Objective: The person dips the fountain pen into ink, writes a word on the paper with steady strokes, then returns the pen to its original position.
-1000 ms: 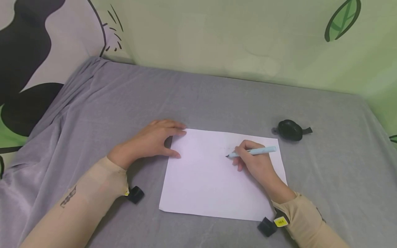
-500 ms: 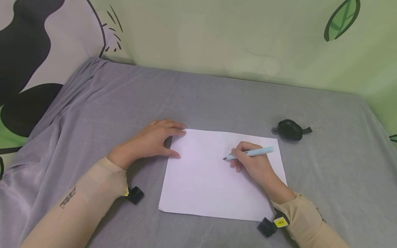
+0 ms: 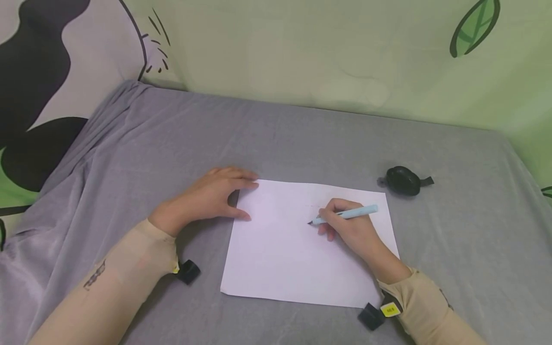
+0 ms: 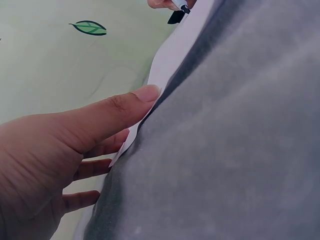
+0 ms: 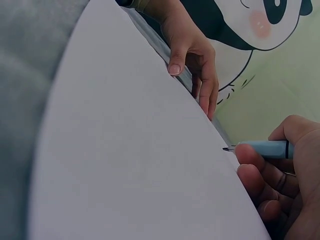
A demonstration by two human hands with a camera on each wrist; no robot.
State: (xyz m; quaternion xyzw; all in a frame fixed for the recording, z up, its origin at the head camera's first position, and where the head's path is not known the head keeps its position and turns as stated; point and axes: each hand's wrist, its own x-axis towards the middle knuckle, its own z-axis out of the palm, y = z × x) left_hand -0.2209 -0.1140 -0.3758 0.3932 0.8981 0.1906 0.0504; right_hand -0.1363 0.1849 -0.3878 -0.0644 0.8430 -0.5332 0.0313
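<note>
A white sheet of paper (image 3: 276,254) lies flat on the grey cloth. My right hand (image 3: 351,225) grips a light blue fountain pen (image 3: 360,211), its dark nib at the paper's upper middle. Whether the nib touches the sheet I cannot tell. Faint small marks show just above the nib in the head view. The left hand (image 3: 217,191) rests at the sheet's upper left corner, thumb and fingers spread along the edge. In the left wrist view, the thumb (image 4: 120,107) lies on the paper's margin. From the right wrist, the pen (image 5: 267,149) shows between thumb and fingers.
A black oval object (image 3: 403,181) with a short strap lies beyond the paper's upper right corner. Grey cloth (image 3: 267,134) covers the table, with folds at the left. Behind it stands a pale green wall (image 3: 302,52) with cartoon prints. Black camera blocks (image 3: 372,316) sit at both wrists.
My right hand has slid a little left and toward me, and the pen's nib with it. The left hand and the paper stay put.
</note>
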